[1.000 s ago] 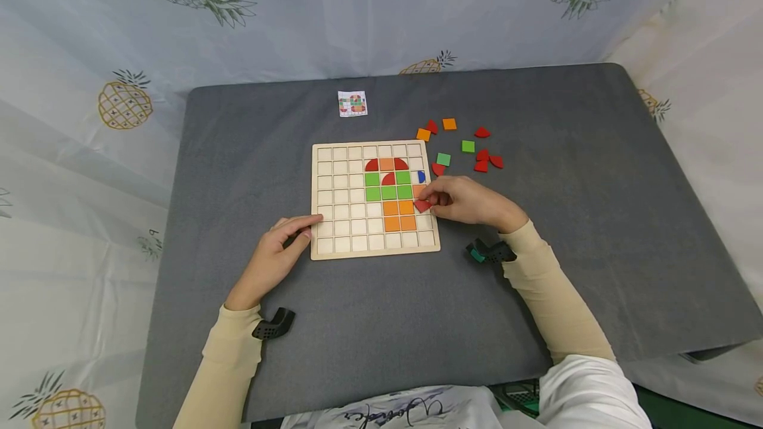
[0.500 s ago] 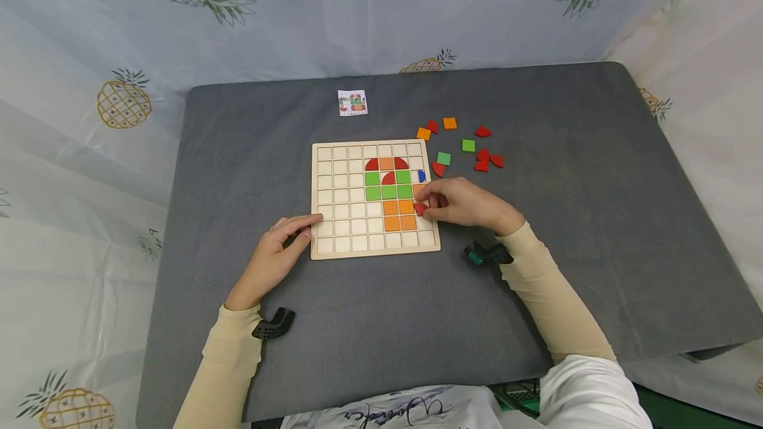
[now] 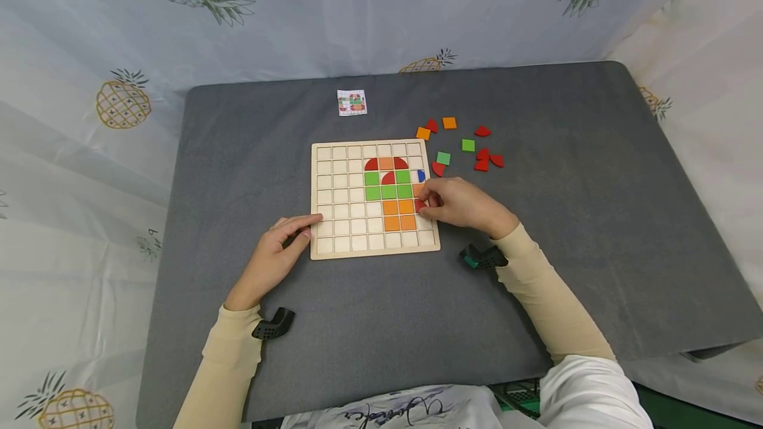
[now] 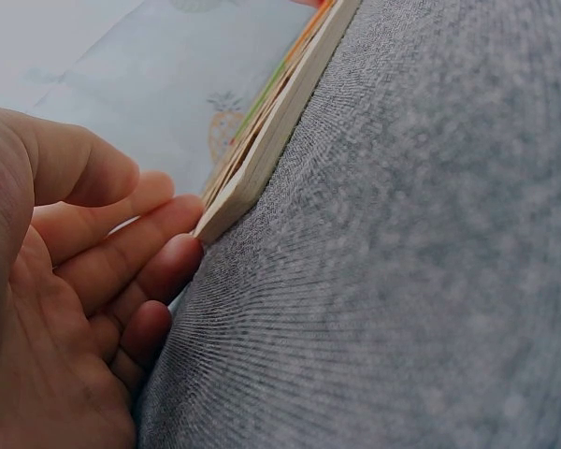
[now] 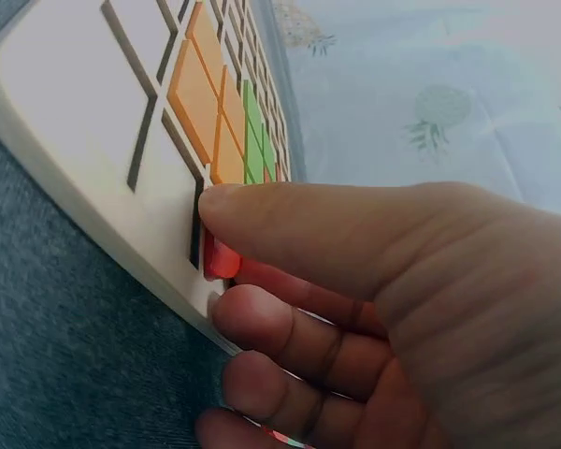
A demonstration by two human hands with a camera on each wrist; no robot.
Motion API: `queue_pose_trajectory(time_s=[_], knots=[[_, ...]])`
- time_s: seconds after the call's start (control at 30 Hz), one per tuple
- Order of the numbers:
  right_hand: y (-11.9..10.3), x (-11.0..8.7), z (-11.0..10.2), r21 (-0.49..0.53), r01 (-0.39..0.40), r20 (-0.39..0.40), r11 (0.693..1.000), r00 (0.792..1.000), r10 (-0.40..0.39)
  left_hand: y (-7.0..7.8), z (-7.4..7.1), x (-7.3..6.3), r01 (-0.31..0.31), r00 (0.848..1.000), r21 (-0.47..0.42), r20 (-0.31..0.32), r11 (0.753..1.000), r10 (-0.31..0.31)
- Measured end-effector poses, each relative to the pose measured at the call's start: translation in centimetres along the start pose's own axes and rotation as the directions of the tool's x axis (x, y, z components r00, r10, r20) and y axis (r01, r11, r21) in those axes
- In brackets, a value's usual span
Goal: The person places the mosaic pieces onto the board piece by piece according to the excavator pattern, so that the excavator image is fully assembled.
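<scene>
A wooden grid board lies on the grey table, with green, orange, red and blue tiles in its right-hand cells. My left hand touches the board's left edge with its fingertips, the fingers loosely bent, as the left wrist view also shows. At the right rim, my right hand pinches a red tile between thumb and forefinger, set in or at a cell just right of the orange squares. The thumb covers part of this red tile in the right wrist view.
Loose red tiles, green squares and orange squares are scattered beyond the board's upper right. A small pattern card lies behind the board. A pineapple-print curtain hangs at the table's far edge.
The red tile has turned under my right fingers and shifted slightly left into line with the cell. My right wrist has moved a little left; my left hand stays put.
</scene>
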State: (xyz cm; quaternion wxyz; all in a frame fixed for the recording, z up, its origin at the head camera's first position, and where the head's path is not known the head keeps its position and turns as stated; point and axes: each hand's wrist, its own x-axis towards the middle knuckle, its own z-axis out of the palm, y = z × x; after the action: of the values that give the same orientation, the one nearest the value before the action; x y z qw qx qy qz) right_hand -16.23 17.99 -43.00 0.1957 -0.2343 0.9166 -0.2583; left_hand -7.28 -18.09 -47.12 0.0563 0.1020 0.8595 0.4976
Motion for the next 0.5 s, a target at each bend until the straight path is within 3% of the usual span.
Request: queue_pose_trajectory(time_s=[0.23, 0.37, 0.5], knots=[[0.2, -0.2, -0.6, 0.056, -0.016, -0.009, 0.998, 1.000, 0.017, -0.1, 0.0, 0.0, -0.008, 1.000, -0.003, -0.001, 1.000, 0.008], [0.8, -0.5, -1.6, 0.094, -0.013, -0.115, 0.996, 0.993, 0.024, -0.1, 0.0, 0.0, -0.009, 1.000, -0.002, -0.002, 1.000, 0.009], [1.6, -0.6, -2.4, 0.124, -0.049, -0.237, 0.991, 0.968, 0.078, -0.2, 0.0, 0.0, -0.008, 1.000, -0.001, -0.002, 1.000, 0.008]])
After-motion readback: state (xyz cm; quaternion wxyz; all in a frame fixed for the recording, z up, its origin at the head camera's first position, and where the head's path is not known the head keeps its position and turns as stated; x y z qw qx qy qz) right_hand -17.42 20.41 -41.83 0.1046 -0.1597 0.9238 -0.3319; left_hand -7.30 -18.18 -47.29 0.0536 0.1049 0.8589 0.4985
